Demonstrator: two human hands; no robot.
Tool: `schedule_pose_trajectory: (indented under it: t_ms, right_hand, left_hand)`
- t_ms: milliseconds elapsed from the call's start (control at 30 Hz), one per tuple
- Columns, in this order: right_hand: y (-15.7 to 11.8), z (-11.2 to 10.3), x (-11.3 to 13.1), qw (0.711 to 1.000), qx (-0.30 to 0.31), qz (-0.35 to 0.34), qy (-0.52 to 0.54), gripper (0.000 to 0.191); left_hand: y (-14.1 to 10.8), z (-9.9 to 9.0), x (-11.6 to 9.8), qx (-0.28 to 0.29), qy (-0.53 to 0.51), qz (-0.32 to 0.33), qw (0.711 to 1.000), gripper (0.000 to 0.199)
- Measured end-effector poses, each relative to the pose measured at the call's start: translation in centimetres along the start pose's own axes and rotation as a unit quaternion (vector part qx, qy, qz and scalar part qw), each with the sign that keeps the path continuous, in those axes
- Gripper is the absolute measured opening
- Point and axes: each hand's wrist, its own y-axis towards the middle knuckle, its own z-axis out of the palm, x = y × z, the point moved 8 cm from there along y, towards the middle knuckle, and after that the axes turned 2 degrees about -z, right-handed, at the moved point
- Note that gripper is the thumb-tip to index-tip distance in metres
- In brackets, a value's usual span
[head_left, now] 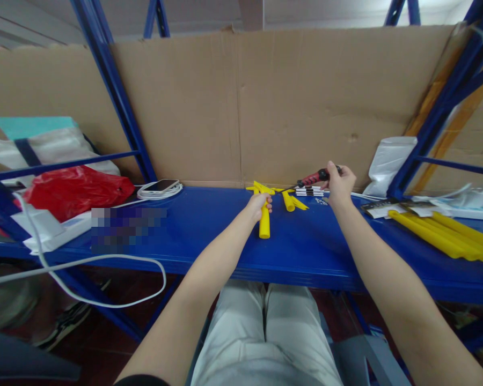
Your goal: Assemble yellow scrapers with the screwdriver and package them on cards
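My left hand is wrapped round a yellow tool with a thick round handle, its wider head standing up above my fingers. My right hand grips the dark end of a red and black screwdriver, whose shaft points left toward the head of the yellow tool. Whether the tip touches it cannot be made out. Just right of my left hand, another yellow piece lies on the blue table. Black and white striped small items lie beneath the screwdriver, near my right hand.
Several long yellow tubes lie at the right, below a white pouch. At the left are a red plastic bag, a phone on a coiled white cable, and a white power strip. Cardboard stands behind.
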Motion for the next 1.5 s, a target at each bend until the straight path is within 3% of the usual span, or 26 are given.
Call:
schedule_pose_trajectory:
  t_ms: [167,500,1000,1500]
  right_hand:
    - [0.49,-0.10,-0.18,1.000,-0.002,-0.027,0.001,0.050]
    - [0.24,0.08,-0.07,1.000,-0.008,-0.015,0.005,0.047]
    - [-0.33,-0.07,0.71,0.991,-0.049,-0.039,0.119,0.045]
    - [-0.02,-0.42,0.37,0.987,-0.047,-0.038,0.146,0.040]
  left_hand:
    - [0.16,-0.17,0.08,-0.008,0.009,-0.001,1.000,0.017]
    - [-0.10,-0.01,0.05,-0.006,0.003,0.000,1.000,0.019]
    - [-0.43,0.36,-0.13,0.003,0.011,0.002,1.000,0.023]
    - [-0.53,0.75,0.04,0.031,-0.007,-0.011,0.999,0.021]
